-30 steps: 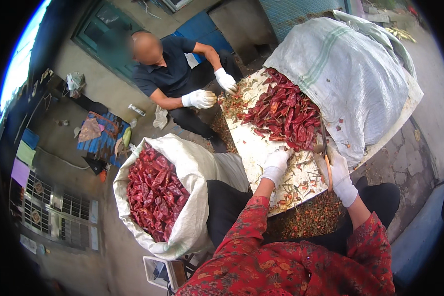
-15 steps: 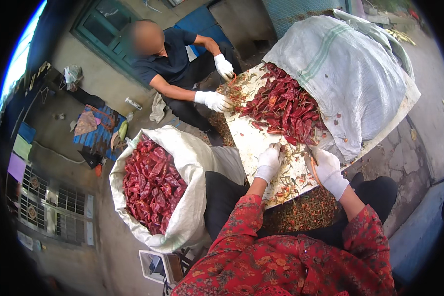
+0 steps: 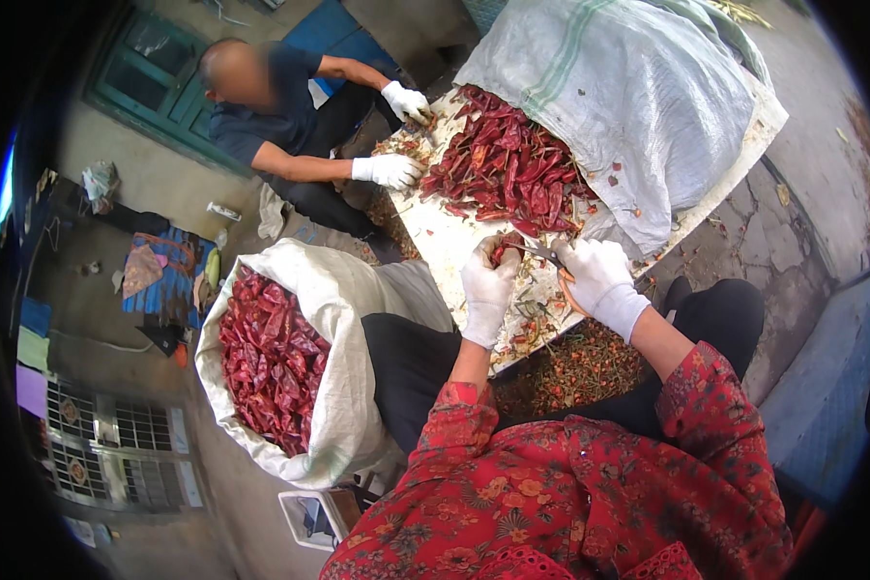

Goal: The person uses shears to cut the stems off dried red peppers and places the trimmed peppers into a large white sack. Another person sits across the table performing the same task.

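Observation:
My left hand (image 3: 488,288), in a white glove, is closed around a dried red chili (image 3: 499,253) above the pale board. Orange-handled scissors (image 3: 545,254) are in my gloved right hand (image 3: 606,288), their blades pointing left at the chili. Whether the blades touch it I cannot tell. Just beyond both hands lies a heap of dried red chilies (image 3: 512,179), spilling from a white woven sack (image 3: 638,106) with a green stripe. Bits of stem and chili litter the board (image 3: 433,230) beneath my hands.
An open white sack (image 3: 350,406) full of dried chilies (image 3: 273,353) stands to my left. Across the board sits a person (image 3: 285,106) in white gloves, both hands at its far left edge. Cut stems (image 3: 590,372) cover the ground by my legs.
My left hand has come up from the board and now holds a chili by the scissors. The whole view has shifted. The other person's upper hand has moved slightly.

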A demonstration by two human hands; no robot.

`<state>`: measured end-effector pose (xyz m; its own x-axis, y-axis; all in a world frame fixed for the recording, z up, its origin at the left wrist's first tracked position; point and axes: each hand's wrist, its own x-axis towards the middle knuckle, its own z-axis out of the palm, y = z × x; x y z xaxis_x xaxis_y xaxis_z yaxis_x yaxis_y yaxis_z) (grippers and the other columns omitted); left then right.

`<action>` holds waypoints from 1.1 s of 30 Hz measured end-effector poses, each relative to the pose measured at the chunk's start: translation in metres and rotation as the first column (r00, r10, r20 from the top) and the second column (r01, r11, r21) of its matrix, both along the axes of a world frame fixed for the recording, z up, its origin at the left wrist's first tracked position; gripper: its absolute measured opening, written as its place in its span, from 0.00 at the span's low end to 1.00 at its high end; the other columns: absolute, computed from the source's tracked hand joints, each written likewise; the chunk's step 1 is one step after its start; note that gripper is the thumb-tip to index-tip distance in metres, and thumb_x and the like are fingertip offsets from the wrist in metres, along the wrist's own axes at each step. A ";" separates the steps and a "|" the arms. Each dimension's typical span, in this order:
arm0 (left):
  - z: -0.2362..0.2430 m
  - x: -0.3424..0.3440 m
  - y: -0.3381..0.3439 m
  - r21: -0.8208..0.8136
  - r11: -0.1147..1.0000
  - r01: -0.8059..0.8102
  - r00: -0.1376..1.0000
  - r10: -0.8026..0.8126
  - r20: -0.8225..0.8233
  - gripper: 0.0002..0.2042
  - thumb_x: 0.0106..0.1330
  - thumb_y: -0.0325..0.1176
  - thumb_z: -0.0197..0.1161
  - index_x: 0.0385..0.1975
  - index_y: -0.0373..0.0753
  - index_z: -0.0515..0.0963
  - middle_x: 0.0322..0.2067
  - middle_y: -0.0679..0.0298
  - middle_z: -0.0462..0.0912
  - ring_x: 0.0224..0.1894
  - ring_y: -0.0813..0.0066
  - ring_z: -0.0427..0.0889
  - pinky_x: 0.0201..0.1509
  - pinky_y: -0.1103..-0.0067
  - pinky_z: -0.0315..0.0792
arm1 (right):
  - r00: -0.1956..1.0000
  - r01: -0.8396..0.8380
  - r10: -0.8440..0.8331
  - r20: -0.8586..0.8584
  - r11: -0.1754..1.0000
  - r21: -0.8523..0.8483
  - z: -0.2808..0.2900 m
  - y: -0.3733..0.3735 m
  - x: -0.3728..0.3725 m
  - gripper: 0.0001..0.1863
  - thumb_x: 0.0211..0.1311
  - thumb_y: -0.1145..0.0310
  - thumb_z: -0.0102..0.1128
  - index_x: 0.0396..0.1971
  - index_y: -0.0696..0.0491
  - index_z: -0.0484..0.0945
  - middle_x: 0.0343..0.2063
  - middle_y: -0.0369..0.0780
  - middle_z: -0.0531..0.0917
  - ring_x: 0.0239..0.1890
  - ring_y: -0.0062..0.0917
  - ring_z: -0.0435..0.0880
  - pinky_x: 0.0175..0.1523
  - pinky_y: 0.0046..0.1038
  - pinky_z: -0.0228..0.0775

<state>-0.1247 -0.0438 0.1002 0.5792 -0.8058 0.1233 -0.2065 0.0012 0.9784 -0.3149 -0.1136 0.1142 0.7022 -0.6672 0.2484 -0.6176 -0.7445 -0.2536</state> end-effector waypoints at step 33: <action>-0.053 0.061 0.000 -0.243 0.965 0.094 0.770 -0.225 -0.596 0.13 0.64 0.19 0.59 0.48 0.31 0.70 0.52 0.52 0.80 0.53 0.64 0.84 0.53 0.74 0.82 | 0.069 -0.820 -0.836 0.545 0.263 0.508 0.011 -0.029 -0.020 0.30 0.71 0.60 0.60 0.61 0.69 0.71 0.26 0.36 0.76 0.25 0.22 0.76 0.30 0.27 0.72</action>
<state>-0.0641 -0.0436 0.0476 0.4485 -0.8921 -0.0551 0.4579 0.1764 0.8713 -0.3346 -0.1428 0.1249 0.4552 -0.8820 -0.1219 0.7119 0.4428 -0.5452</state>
